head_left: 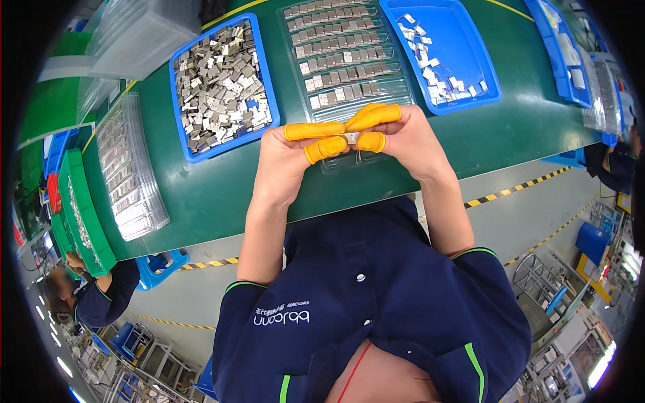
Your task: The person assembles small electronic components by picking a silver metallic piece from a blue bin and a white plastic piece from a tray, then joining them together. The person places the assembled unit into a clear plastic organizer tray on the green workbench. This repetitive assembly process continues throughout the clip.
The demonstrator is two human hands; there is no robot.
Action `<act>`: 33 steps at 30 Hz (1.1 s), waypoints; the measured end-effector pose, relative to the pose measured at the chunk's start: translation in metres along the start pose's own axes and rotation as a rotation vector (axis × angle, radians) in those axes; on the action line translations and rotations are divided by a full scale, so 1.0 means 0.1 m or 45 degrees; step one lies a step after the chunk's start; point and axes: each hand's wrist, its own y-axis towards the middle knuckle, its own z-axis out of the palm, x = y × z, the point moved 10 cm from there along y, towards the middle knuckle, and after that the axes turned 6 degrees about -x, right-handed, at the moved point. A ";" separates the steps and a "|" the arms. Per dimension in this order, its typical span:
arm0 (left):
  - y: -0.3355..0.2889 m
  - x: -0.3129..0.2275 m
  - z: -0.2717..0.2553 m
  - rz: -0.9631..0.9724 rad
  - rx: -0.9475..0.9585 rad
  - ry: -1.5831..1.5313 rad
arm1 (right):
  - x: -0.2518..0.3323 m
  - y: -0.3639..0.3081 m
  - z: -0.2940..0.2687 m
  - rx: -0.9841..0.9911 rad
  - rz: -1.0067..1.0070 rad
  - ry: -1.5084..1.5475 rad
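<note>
Between the fingertips of both hands is a small white and silver block-shaped part (351,138), perhaps a connector; its exact kind is too small to make out. My left hand (293,149) pinches it from the left and my right hand (402,136) from the right, both with yellow finger covers on thumb and forefinger. A thin wire end (359,156) shows just under the right thumb. Right behind my hands lies a clear plastic tray (408,87) with rows of similar grey and white parts. My fingers cover its near end.
Left of the tray stands a blue bin (267,67) heaped with loose metal parts. A second blue bin (463,50) at right holds white wired pieces. Stacked clear trays (131,168) lie farther left on the green table (322,198). A person (107,289) sits beyond a green bin (84,215).
</note>
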 end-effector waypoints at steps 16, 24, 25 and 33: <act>-0.04 -0.08 -0.15 0.340 -0.383 0.150 | 0.69 -0.22 -0.28 -0.639 -0.913 -1.044; -0.37 -0.29 -0.21 0.849 -0.563 1.015 | 0.60 -0.09 -0.45 -0.742 -1.091 -1.700; -0.40 -0.29 -0.22 0.867 -0.573 1.038 | 0.60 -0.09 -0.44 -0.734 -1.093 -1.703; -0.51 -0.43 -0.36 0.964 -0.712 1.139 | 0.63 -0.12 -0.39 -0.678 -1.096 -1.719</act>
